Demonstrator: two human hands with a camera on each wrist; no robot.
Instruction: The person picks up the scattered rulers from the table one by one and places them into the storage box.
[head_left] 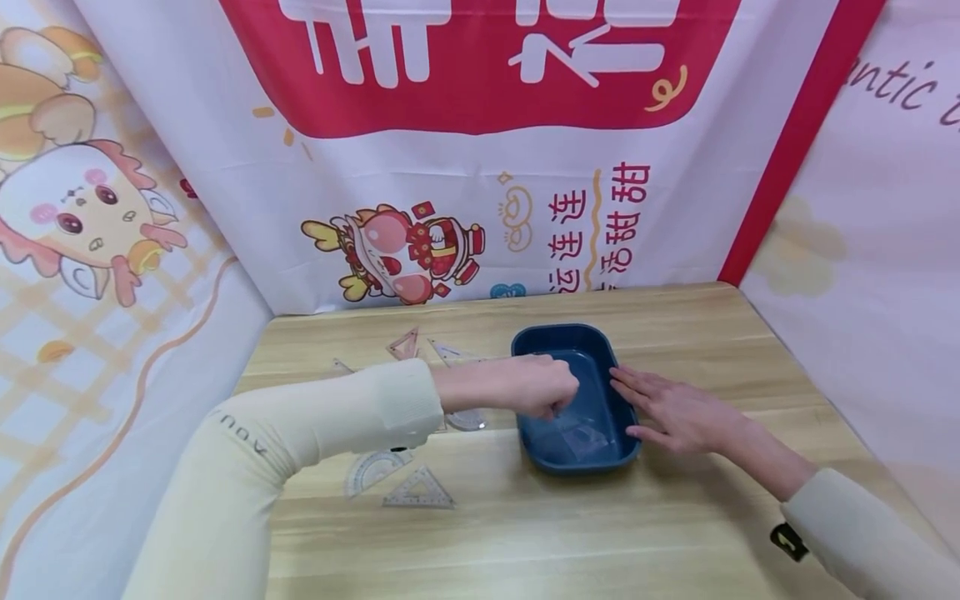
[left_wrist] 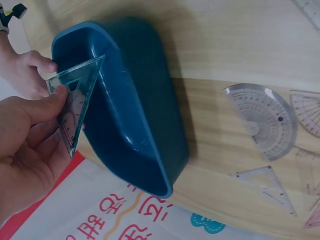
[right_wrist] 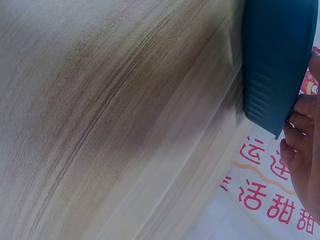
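One left hand (head_left: pixel 542 385): pinches set square (left_wrist: pixel 82 91) over blue basin (left_wrist: pixel 147 75)
Right hand (head_left: pixel 675 410): straight fingers touch the basin's rim

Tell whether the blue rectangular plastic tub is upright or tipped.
Upright: the tub sits base-down on the pale wood-grain table, its open top facing up in the head view.

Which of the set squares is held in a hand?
The set square pinched in the left hand over the blue container; the set squares on the table are not held.
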